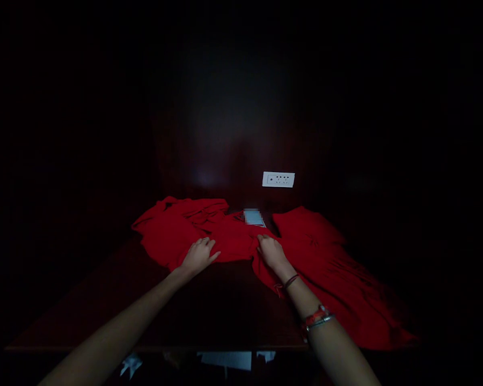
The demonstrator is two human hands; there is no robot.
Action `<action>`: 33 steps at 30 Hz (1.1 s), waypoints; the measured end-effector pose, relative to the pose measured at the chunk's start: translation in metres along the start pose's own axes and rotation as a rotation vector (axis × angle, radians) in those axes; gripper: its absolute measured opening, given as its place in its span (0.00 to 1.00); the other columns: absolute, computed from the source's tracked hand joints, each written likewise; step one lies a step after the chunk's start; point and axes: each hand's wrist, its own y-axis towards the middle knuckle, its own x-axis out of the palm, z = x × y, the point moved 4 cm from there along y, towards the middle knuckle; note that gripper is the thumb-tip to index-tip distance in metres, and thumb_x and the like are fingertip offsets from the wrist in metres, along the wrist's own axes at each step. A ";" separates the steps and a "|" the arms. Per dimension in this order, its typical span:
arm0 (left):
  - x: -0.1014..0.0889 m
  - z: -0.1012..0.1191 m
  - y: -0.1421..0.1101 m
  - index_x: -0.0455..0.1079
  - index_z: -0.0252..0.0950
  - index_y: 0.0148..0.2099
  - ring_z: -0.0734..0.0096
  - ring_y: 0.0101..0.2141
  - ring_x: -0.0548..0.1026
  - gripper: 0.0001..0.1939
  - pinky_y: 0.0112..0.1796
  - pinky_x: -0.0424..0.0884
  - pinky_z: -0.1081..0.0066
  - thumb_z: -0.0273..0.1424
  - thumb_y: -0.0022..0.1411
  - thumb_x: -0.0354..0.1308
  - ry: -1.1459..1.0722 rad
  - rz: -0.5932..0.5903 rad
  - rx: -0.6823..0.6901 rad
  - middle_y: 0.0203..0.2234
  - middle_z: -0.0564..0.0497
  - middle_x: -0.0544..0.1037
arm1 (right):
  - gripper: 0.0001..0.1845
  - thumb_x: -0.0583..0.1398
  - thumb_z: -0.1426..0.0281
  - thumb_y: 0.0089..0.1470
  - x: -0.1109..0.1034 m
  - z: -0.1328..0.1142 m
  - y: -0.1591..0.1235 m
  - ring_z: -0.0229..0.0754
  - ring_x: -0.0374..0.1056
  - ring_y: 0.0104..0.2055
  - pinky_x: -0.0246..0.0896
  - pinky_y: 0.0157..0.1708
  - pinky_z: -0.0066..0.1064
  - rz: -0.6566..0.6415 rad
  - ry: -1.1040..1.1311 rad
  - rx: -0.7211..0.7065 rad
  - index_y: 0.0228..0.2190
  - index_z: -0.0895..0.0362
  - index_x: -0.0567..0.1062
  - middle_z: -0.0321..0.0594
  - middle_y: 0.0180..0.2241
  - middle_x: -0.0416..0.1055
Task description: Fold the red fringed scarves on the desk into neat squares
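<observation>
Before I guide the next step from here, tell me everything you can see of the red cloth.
The red cloth looks soft and matte, perhaps a garment; whether it is one piece is unclear. It lies rumpled across the dark table, bunched at left, narrower between the hands, spreading into creased folds at right. A thin reddish cord shows near its lower edge. Left hand and right hand touch it.

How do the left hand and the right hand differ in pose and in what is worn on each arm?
The left hand has its thumb held out to the side; the right hand has its fingers curled in. The left hand's visible wrist and forearm are bare, while the right hand's carry bands. Both touch the red cloth, backs of the hands facing up.
</observation>
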 end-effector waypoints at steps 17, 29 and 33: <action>-0.006 -0.024 0.001 0.29 0.34 0.60 0.49 0.55 0.41 0.53 0.50 0.49 0.55 0.43 0.41 0.59 -0.335 0.138 -0.017 0.57 0.37 0.36 | 0.28 0.54 0.79 0.42 -0.026 -0.038 0.052 0.46 0.48 0.55 0.45 0.51 0.38 -0.019 0.233 -0.172 0.48 0.57 0.60 0.46 0.52 0.54; -0.037 -0.044 0.014 0.63 0.35 0.36 0.65 0.34 0.69 0.11 0.37 0.65 0.66 0.31 0.48 0.50 -0.486 0.445 -0.009 0.32 0.49 0.71 | 0.27 0.55 0.78 0.43 0.029 -0.022 0.020 0.43 0.60 0.47 0.53 0.45 0.32 0.014 0.353 -0.217 0.49 0.60 0.60 0.47 0.46 0.63; -0.052 -0.057 0.012 0.61 0.35 0.37 0.64 0.37 0.67 0.10 0.40 0.63 0.64 0.30 0.51 0.46 -0.502 0.619 -0.081 0.34 0.47 0.67 | 0.14 0.53 0.78 0.46 0.021 -0.014 0.021 0.41 0.65 0.39 0.56 0.40 0.30 0.069 0.318 -0.133 0.37 0.59 0.69 0.43 0.36 0.70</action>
